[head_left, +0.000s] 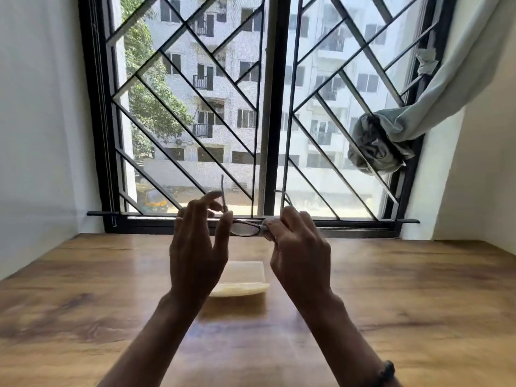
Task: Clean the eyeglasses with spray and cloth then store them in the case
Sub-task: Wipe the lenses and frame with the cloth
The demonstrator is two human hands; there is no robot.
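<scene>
Eyeglasses (244,229): hanging in the air above the open case (243,277) on the table (418,289). I am judging this the wiping stage; next I am folding the temples for storage. My left hand (195,247) is pinching the frame's hinge, and my right hand (298,247) is clasping the cloth (265,229) round a lens.

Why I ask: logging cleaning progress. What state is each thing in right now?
eyeglasses: held above the table, temples unfolded.
cloth: bunched on one lens.
case: open, on the table.
left hand: pinches the eyeglasses.
right hand: grips the cloth.
curtain: knotted, pulled aside.
</scene>
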